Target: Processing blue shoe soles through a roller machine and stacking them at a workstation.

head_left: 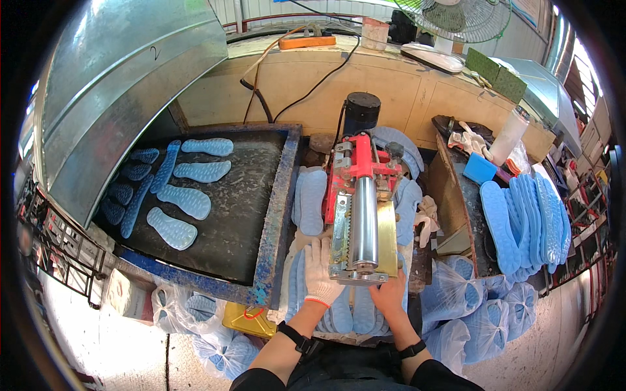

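A red roller machine point(360, 156) with a shiny metal roller point(364, 221) stands in front of me. My left hand point(321, 277), in a white glove, lies with its fingers stretched forward over blue insoles point(342, 309) at the machine's front left. At the front right corner is my bare right hand point(390, 296), its thumb near the machine's front plate. The machine partly covers its fingers, so whether it grips anything is hidden. More blue insoles point(311, 202) are stacked left of the machine, and others point(407, 202) on its right.
At left, a dark conveyor belt point(241, 208) in a blue frame carries several blue insoles point(186, 201), beneath a metal hood point(137, 85). A stack of blue insoles point(521, 218) sits on the right-hand table. Clear bags of insoles point(486, 322) lie below. A fan point(456, 16) stands behind.
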Demonstrator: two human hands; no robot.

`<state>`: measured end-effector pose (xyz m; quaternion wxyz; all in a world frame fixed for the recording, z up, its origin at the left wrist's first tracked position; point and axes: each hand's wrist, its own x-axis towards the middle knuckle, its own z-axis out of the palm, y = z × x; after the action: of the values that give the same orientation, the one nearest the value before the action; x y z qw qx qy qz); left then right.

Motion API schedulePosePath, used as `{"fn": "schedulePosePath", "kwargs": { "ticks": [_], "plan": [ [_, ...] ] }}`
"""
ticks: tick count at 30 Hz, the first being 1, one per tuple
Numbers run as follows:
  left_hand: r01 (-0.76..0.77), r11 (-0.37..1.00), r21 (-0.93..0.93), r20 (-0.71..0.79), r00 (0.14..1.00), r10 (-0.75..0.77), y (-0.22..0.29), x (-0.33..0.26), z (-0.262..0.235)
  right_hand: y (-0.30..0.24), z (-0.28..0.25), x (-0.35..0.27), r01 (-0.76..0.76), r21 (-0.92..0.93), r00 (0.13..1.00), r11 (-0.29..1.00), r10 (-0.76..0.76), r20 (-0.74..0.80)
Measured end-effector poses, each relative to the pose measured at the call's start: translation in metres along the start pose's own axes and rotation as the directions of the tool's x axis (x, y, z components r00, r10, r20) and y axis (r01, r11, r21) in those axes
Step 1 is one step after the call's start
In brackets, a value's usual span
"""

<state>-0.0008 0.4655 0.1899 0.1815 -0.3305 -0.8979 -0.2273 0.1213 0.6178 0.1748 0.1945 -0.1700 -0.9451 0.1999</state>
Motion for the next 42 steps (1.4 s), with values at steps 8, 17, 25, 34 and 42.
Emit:
{"fn": "schedulePosePath", "kwargs": {
  "ticks": [8, 17, 25, 34, 42],
  "plan": [
    [0.022, 0.995, -0.093, -0.037, 0.999, -0.025, 0.001, 0.004, -0.001, -0.003, -0.002, 0.002, 0.026, 0.012, 0.999, 1.000, -0.026, -0.045],
    [0.022, 0.994, -0.111, -0.036, 0.999, -0.026, 0.005, 0.007, -0.005, -0.002, -0.002, 0.001, 0.017, 0.016, 0.998, 1.000, -0.016, -0.054],
    [-0.021, 0.999, -0.024, -0.072, 0.997, 0.019, 0.004, 0.009, 0.001, 0.002, 0.001, 0.002, -0.002, 0.023, 0.999, 1.000, 0.003, -0.044],
    [-0.066, 0.997, 0.035, -0.175, 0.982, 0.071, 0.013, 0.011, -0.010, 0.007, 0.001, 0.002, -0.015, 0.043, 0.993, 0.999, 0.020, -0.114],
    [0.180, 0.519, -0.836, -0.020, 0.934, -0.357, 0.005, 0.007, 0.007, 0.025, -0.013, 0.016, -0.318, 0.917, 0.882, 0.242, 0.430, 0.193]
  ]
}}
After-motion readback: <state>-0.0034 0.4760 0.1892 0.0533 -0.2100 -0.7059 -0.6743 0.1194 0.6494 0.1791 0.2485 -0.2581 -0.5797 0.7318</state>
